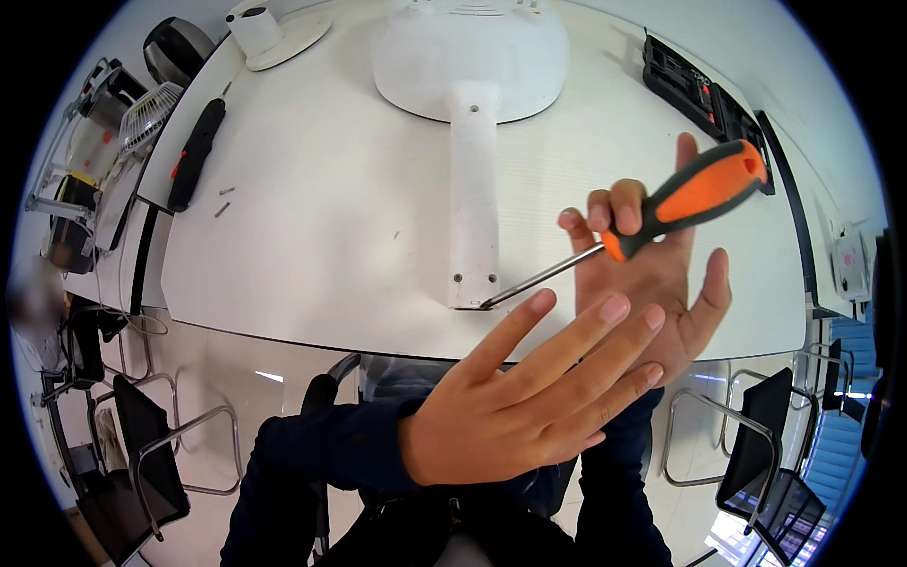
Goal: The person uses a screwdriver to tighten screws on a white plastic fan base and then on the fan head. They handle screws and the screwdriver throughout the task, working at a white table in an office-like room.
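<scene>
My right hand [666, 283] is raised palm-up over the white table [312, 246], two fingers curled over a screwdriver [694, 194] with an orange and black handle. Its metal shaft slants down-left, and the tip touches the near end of a white stem [472, 189]. That stem belongs to a white rounded appliance body [472, 57] lying flat on the table. My left hand [529, 402] hovers in front of the right one, fingers spread and straight, holding nothing. It overlaps the right wrist and hides it.
A black tool with a red mark [194, 156] and small loose screws [225, 198] lie at the table's left. A white round base [279, 33] stands far left, a black tool case [699, 94] far right. A wire fan grille [146, 113] and metal-framed chairs [746, 444] surround the table.
</scene>
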`<state>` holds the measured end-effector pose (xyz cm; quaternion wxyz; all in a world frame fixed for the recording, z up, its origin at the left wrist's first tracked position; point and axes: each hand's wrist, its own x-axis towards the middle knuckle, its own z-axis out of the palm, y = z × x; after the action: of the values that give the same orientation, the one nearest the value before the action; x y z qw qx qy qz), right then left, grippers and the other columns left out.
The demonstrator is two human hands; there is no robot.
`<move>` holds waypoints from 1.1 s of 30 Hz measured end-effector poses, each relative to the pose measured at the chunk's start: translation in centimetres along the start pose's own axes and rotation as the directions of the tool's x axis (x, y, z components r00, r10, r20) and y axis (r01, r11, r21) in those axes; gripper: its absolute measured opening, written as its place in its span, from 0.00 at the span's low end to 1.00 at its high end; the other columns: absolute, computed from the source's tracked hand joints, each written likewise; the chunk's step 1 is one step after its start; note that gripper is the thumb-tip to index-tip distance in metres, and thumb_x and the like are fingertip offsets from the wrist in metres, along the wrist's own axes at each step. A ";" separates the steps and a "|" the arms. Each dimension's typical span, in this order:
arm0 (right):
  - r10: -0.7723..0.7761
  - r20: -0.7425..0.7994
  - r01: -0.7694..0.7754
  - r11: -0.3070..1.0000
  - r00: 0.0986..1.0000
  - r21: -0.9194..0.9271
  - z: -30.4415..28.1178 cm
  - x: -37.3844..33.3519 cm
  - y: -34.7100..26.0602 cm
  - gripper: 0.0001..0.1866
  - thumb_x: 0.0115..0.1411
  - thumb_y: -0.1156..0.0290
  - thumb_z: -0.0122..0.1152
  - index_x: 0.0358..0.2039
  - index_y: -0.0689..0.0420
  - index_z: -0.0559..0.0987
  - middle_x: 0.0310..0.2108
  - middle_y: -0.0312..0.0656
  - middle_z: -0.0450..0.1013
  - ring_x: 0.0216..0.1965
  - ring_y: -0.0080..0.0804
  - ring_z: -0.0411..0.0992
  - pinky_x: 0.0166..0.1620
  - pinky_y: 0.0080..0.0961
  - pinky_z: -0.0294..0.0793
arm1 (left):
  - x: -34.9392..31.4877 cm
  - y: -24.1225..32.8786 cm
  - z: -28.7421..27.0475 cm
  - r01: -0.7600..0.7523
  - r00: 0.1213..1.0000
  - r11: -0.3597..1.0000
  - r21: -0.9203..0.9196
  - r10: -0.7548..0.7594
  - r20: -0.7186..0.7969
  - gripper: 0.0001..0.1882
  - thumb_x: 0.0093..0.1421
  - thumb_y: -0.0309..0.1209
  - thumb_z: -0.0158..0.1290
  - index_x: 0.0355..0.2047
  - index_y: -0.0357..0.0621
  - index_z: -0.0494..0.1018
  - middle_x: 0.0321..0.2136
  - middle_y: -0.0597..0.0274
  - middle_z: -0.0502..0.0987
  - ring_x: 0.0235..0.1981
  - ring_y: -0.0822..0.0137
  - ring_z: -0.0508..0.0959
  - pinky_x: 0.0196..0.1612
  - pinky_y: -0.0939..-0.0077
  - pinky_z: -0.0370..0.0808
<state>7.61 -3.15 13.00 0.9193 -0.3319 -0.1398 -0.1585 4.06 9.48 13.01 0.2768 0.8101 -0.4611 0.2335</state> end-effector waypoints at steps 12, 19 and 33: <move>-0.012 0.030 0.015 0.996 0.999 -0.088 -0.5 0.1 0.1 0.45 0.47 0.49 0.42 0.61 0.57 0.42 0.32 0.41 0.59 0.36 0.33 0.59 0.47 0.36 0.55 | -0.9 -0.5 0.7 0.043 0.998 0.999 0.024 -0.042 -0.049 0.18 0.58 0.41 0.45 0.50 0.64 0.66 0.52 0.67 0.66 0.57 0.67 0.60 0.58 0.64 0.57; -0.019 0.051 0.028 0.981 0.999 -0.190 -0.5 0.5 -0.1 0.34 0.49 0.53 0.43 0.53 0.61 0.55 0.29 0.40 0.59 0.33 0.31 0.59 0.45 0.33 0.56 | -0.7 -1.0 0.6 0.050 0.994 0.999 0.006 -0.049 -0.095 0.17 0.54 0.41 0.49 0.46 0.61 0.69 0.50 0.65 0.68 0.55 0.66 0.62 0.56 0.65 0.61; 0.078 0.258 0.039 0.906 0.963 -0.421 0.5 2.3 -1.4 0.19 0.62 0.50 0.37 0.22 0.49 0.58 0.12 0.28 0.54 0.17 0.20 0.53 0.36 0.25 0.57 | -6.2 -1.3 3.6 -0.274 0.945 0.903 -0.330 0.317 0.082 0.06 0.40 0.29 0.50 0.20 0.42 0.68 0.19 0.66 0.66 0.25 0.70 0.68 0.29 0.78 0.64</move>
<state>9.11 -4.31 14.97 0.7997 -0.5425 -0.2223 -0.1293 2.77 11.50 6.14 0.3319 0.6900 -0.6274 0.1420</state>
